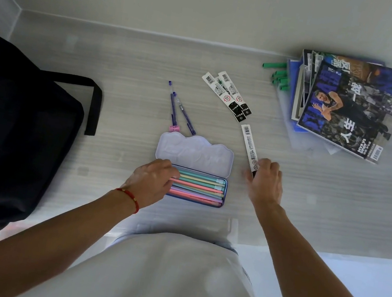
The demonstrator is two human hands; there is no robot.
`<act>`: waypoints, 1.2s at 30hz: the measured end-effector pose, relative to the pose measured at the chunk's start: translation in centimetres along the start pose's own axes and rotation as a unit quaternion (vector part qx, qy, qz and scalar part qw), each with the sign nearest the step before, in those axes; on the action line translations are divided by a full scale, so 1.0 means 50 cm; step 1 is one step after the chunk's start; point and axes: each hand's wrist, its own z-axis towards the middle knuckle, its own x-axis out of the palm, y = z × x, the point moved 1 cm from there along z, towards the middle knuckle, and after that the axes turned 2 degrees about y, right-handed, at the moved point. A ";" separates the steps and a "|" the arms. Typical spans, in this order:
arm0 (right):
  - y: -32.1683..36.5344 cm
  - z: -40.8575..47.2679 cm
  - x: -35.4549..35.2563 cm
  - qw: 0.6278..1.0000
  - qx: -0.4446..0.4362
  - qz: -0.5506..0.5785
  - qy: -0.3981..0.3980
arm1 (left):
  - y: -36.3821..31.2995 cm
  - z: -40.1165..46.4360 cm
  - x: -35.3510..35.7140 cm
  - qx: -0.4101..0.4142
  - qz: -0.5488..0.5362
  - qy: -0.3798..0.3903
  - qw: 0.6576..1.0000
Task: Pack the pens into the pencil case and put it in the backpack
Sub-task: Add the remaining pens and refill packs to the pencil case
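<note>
An open lilac tin pencil case [195, 153] lies on the desk in front of me, its lid folded back. Several pastel pens [198, 186] fill its tray. My left hand [152, 182] rests on the left ends of those pens, fingers pressing them. My right hand [265, 181] pinches the near end of a white packaged pen refill [249, 143] just right of the case. Three more packaged refills [228, 95] lie farther back. Two purple pens [178, 111] lie behind the lid. The black backpack [9, 131] sits at the left.
A stack of magazines [346, 104] lies at the back right, with several green markers [279, 75] beside it. A backpack strap [94, 107] loops onto the desk. Walls enclose the desk at the back and sides.
</note>
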 end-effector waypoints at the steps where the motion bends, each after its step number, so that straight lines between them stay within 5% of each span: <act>1: -0.001 0.007 0.002 1.000 0.005 0.008 0.007 | 0.001 0.001 0.000 -0.004 -0.003 -0.003 1.000; 8: -0.001 0.013 -0.011 1.000 -0.008 -0.027 0.000 | 0.025 0.004 -0.016 -0.086 -0.043 -0.019 0.995; 12: -0.007 -0.027 -0.034 0.982 -0.180 0.024 -0.055 | 0.053 -0.012 -0.027 -0.145 -0.079 -0.046 0.985; 15: 0.015 -0.060 -0.030 0.953 -0.298 0.036 0.040 | 0.063 -0.023 -0.029 -0.166 -0.083 -0.076 0.980; 20: 0.064 -0.077 0.003 0.927 -0.349 -0.023 0.133 | 0.047 -0.022 -0.020 -0.135 -0.087 -0.086 0.983; 27: 0.089 -0.063 -0.012 0.922 -0.363 -0.129 0.050 | 0.043 0.026 -0.039 -0.129 -0.082 -0.064 0.986; 36: 0.203 0.170 -0.040 0.978 -0.203 -0.041 0.029 | 0.033 0.123 -0.096 -0.136 -0.050 -0.043 0.988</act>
